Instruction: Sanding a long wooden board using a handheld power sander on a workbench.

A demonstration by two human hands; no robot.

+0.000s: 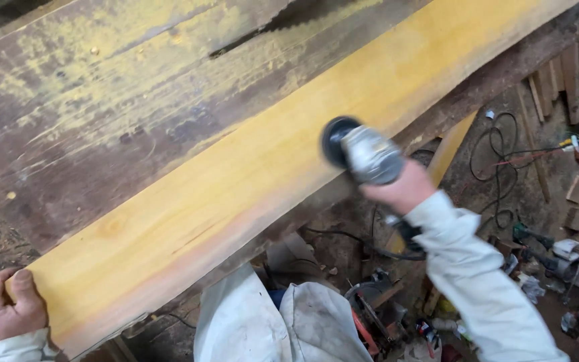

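On a worn, dusty workbench (pixel 68 100) lies a long pale yellow plank (pixel 249 167), where the right hand (pixel 403 188) is closed around a grey sander (pixel 363 153) pressed to it, while the left hand (pixel 1 308) clasps the plank's near end.

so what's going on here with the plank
A person holds a grey handheld power sander in the right hand, its black disc against a long yellow wooden plank lying on a worn dark workbench. The left hand grips the plank's near end. Tools and cables litter the floor.
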